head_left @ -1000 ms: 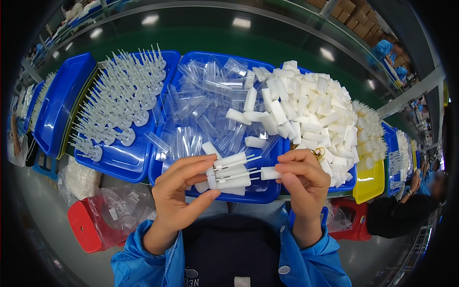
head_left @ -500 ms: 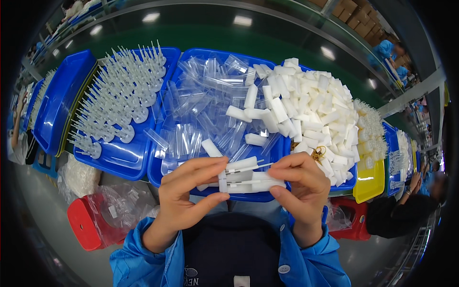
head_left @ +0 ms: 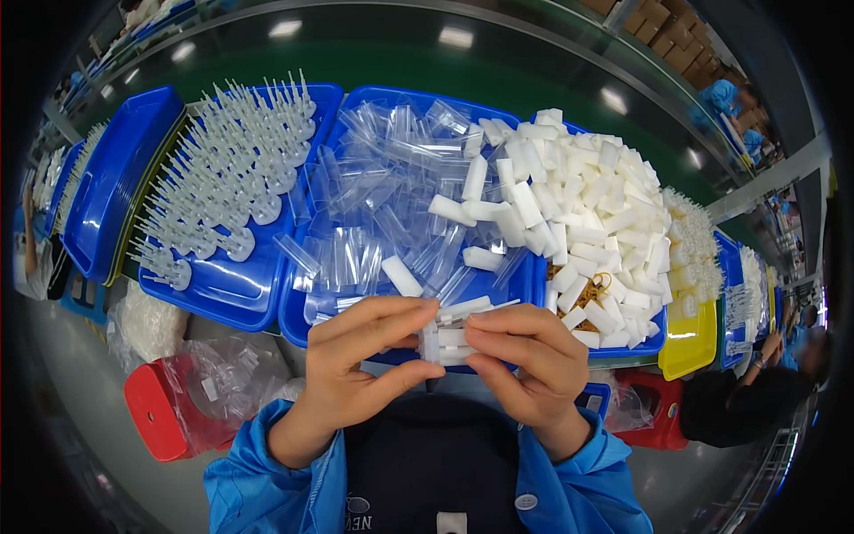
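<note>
Basically: small bundle of white plastic pieces (head_left: pixel 452 334) pinched between both my hands, just in front of the near rim of the middle blue tray (head_left: pixel 331 331).

Pieces look light, rigid and smooth, so probably a bit slippery and prone to fanning out; thin clear tips poking out the top right look bendable, so I'd judge the safest hold is on the white bodies, squeezing from both ends, not on the tips. My left hand (head_left: pixel 360 356) is closed on the bundle's left side, thumb under and fingers over; my right hand (head_left: pixel 525 356) is closed on its right side the same way. Behind, that tray holds clear sleeves (head_left: pixel 391 191) and a heap of white caps (head_left: pixel 587 214). Left blue tray (head_left: pixel 227 294) carries spiked nozzle parts (head_left: pixel 231 169). Red stool (head_left: pixel 151 414) with a plastic bag (head_left: pixel 222 378) sits low left.
</note>
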The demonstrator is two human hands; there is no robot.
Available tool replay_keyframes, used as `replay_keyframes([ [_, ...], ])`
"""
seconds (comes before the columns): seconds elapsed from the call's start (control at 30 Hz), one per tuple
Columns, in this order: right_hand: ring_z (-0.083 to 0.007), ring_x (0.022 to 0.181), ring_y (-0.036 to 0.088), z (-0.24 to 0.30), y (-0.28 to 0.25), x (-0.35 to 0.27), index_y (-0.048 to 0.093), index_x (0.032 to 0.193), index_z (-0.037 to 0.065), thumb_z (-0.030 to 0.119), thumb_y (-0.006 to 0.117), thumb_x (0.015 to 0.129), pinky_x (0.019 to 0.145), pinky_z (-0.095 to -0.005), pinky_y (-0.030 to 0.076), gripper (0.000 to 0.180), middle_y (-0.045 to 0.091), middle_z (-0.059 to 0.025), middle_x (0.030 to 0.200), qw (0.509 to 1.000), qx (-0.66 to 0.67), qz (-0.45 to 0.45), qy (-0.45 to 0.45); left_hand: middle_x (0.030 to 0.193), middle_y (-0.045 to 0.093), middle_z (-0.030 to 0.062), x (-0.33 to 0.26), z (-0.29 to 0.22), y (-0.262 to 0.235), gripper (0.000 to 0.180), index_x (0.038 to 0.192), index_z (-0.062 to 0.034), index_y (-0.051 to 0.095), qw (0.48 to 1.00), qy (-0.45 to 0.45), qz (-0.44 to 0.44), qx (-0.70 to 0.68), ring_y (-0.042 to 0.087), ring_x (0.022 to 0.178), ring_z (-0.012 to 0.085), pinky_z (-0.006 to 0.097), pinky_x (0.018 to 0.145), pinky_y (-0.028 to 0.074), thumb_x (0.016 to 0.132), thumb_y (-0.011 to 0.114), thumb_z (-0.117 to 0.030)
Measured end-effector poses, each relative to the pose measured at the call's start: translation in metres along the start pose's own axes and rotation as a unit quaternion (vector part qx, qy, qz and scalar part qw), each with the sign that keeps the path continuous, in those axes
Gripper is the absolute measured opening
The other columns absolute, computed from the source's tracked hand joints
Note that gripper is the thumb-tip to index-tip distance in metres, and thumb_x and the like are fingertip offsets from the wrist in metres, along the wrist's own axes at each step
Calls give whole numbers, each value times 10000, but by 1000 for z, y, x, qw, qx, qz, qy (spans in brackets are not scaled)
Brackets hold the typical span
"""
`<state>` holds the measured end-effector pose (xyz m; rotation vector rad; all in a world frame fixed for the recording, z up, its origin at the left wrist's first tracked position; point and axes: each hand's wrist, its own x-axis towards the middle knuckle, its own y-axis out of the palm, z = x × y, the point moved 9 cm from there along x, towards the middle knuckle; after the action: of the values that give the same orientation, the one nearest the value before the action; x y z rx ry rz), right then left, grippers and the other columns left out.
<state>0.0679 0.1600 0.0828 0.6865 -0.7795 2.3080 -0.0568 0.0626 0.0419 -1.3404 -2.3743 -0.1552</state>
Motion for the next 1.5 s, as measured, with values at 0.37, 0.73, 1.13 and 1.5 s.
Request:
replay_keyframes([
  [0.37, -282, 780, 614, -26, 26, -14, 639, 924, 31, 95, 712, 786, 665, -357, 495, 168, 613, -106, 864, 974, -160, 151, 56, 1307, 504, 255, -4, 7, -51, 451, 1209, 74, 549, 983, 43, -161, -71, 620, 1109, 308, 329, 863, 576, 779, 681, 96],
  [0.73, -156, 838, 644, -49, -37, -21, 613, 1022, -29, -25, 607, 877, 696, -249, 496, 146, 659, -130, 1013, 959, 15, -29, 283, 1235, 540, 240, -2, 4, -27, 428, 1147, 74, 592, 994, 40, -80, -66, 613, 1106, 299, 356, 866, 588, 743, 732, 88],
  [1.13, -168, 956, 589, -48, -33, -12, 648, 902, -78, -105, 483, 844, 848, -264, 447, 177, 604, -171, 1058, 956, 197, -63, 209, 1208, 554, 227, -1, 2, -9, 454, 1145, 78, 609, 996, 46, -49, -67, 628, 1083, 301, 368, 883, 584, 719, 765, 72],
  [1.5, -205, 977, 578, -37, -28, -9, 683, 1016, -74, -78, 575, 817, 839, -275, 443, 227, 588, -168, 1084, 961, 173, -31, 213, 1188, 567, 210, -2, 5, -6, 443, 1129, 63, 629, 998, 19, -42, -49, 636, 1056, 278, 354, 853, 597, 712, 776, 68],
])
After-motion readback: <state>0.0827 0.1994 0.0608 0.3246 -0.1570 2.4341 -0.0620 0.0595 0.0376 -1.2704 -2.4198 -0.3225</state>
